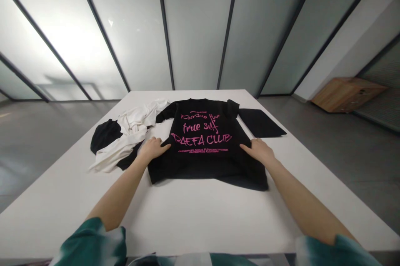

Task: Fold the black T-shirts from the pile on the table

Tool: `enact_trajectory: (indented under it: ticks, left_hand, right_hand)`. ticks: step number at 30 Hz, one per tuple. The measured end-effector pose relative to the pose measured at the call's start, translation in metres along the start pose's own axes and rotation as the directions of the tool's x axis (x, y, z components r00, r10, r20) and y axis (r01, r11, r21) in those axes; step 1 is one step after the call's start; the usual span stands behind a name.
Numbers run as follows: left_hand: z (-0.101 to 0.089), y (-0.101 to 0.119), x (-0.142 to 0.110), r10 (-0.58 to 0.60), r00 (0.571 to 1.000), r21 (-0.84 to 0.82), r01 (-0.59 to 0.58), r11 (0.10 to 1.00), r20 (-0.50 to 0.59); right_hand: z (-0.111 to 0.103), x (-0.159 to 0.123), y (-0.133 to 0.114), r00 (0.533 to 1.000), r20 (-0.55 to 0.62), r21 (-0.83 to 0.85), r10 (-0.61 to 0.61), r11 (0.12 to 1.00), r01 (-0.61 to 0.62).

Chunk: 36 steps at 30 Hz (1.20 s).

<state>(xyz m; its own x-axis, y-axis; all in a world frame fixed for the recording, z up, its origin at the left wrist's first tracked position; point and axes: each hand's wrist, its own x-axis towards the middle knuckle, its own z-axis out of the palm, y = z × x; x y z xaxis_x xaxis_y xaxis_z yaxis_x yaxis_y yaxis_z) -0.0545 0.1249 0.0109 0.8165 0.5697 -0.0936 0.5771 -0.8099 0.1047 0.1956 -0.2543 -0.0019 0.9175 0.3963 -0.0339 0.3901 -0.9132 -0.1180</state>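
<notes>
Both my bare hands lie flat and well apart, clamped on nothing: my left hand [153, 150] on the near left side of a black long-sleeved sweatshirt [200, 145] with pink script, my right hand [258, 151] on its near right side, neither clearly nearer. The sweatshirt lies straight ahead of me on a white table [200, 216], print up, its long axis running away from me, collar far, hem near. Beyond my left hand, a rumpled white garment [134, 126] overlaps a soft black bundle [104, 135]; a flat black cloth panel [259, 122] lies at the sweatshirt's right shoulder.
</notes>
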Motion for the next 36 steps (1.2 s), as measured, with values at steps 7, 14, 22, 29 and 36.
enact_trajectory:
  ticks: [7,14,22,29,36]
  left_hand:
    - [0.009,-0.030,-0.006,0.142,0.990,-0.224,-0.137,0.965,0.007]
    - [-0.009,-0.055,-0.018,0.007,1.000,-0.199,-0.003,0.980,0.019]
    - [-0.010,-0.030,-0.058,0.364,0.929,-0.253,-0.337,0.907,0.068]
    - [0.019,-0.010,-0.043,0.325,0.941,-0.051,-0.330,0.942,-0.094]
    - [0.010,-0.013,-0.016,0.178,0.940,-0.144,-0.227,0.963,-0.292]
  right_hand:
    - [0.007,0.003,0.032,0.999,0.026,0.013,-0.045,0.999,0.045]
    - [0.008,-0.004,0.061,0.961,-0.273,0.169,0.041,0.986,0.006]
    - [0.003,-0.043,0.040,0.892,-0.050,0.273,-0.449,0.853,0.445]
    - [0.034,-0.028,0.026,0.876,-0.172,0.079,-0.451,0.880,0.469]
    - [0.017,-0.012,0.027,0.907,-0.295,0.113,-0.301,0.931,0.346]
